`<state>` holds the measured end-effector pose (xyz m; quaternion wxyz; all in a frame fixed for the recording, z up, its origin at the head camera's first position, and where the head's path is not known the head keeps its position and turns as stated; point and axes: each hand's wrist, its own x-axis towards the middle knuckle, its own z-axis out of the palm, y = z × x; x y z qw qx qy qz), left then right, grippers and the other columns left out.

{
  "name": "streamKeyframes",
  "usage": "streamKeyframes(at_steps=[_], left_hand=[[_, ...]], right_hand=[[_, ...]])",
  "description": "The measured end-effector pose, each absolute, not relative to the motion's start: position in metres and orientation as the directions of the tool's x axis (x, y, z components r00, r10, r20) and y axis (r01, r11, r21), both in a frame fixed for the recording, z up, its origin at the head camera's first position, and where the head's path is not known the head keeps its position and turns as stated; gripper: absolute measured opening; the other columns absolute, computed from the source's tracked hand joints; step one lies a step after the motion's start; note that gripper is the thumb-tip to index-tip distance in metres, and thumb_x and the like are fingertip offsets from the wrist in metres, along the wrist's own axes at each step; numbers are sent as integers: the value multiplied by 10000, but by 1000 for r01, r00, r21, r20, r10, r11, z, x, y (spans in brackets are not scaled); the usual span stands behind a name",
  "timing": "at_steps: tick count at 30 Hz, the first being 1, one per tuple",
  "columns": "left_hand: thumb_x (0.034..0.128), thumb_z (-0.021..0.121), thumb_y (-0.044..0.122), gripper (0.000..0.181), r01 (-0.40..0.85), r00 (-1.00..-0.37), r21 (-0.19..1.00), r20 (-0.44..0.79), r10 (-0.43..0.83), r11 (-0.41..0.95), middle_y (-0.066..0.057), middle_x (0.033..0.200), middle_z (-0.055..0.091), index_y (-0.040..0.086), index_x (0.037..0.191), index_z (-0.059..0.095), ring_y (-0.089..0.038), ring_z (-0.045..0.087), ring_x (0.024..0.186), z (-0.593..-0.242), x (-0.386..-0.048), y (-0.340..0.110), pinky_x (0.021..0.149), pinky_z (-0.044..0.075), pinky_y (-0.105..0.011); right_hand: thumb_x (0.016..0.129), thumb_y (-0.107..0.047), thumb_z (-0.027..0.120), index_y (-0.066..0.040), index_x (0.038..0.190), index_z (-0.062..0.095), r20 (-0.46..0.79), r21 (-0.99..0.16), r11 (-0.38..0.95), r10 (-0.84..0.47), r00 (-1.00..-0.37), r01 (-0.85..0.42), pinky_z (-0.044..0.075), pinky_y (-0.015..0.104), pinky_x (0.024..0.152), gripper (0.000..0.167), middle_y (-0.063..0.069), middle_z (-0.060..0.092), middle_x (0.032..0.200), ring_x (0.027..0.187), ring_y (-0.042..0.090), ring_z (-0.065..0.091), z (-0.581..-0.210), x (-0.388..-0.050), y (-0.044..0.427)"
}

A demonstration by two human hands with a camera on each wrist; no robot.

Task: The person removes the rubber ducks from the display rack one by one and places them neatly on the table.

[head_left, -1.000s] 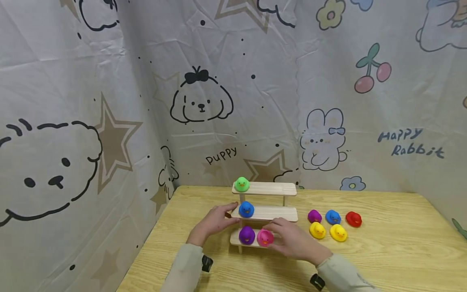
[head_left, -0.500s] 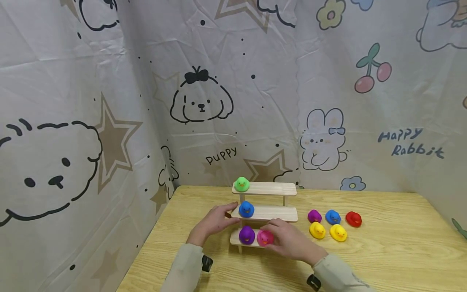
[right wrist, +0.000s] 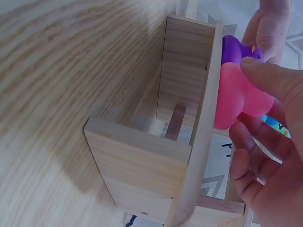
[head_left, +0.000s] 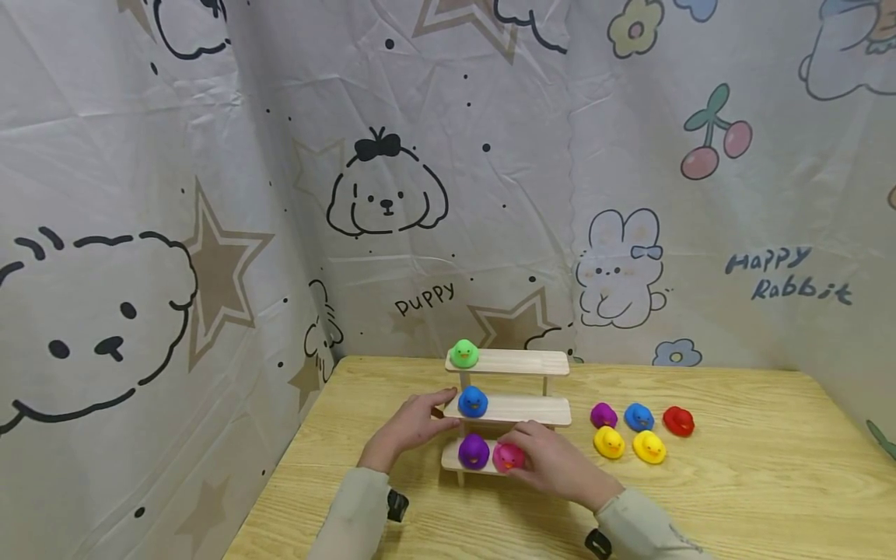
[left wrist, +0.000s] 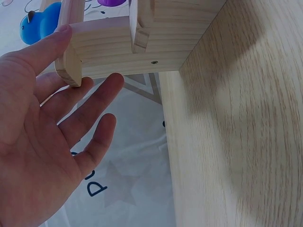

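A three-tier wooden display shelf [head_left: 525, 409] stands on the table. My left hand [head_left: 411, 426] pinches the left end of its middle board between thumb and forefinger; in the left wrist view the other fingers are spread below. On the bottom board sits a pink rubber duck [head_left: 508, 457], held by my right hand [head_left: 563, 464] with the thumb on one side and fingers on the other. Right beside it is a purple duck [head_left: 474, 451]. A blue duck [head_left: 473, 402] occupies the left of the middle board, and a green duck [head_left: 464, 354] the left of the top one.
Right of the shelf, on the wooden table [head_left: 763, 467], lie a purple duck [head_left: 603, 415], a blue duck [head_left: 639, 417], a red duck [head_left: 679, 421] and two yellow ducks [head_left: 609, 442]. A printed cloth [head_left: 490, 194] hangs behind and along the left side.
My right hand has shifted slightly left while holding the pink duck, which stays beside the purple one. The left hand and the shelf have not visibly moved.
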<state>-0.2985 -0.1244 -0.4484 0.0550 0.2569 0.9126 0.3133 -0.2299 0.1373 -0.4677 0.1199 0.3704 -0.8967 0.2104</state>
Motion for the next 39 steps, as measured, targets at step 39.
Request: streamKeyframes(at_steps=[39], left_hand=[[924,614,354,594,444,-856,600,64,514,666,-98,1422,451,65,1414,445,-267,605,1051,-445,-296,-124,896,494,-380]], right_hand=[[755,-171,786,-110,1101,657,484,-217,635,-590,-646,-742,512,284,774,374,-60,590,1014,897,84,531,-461,-218,176]])
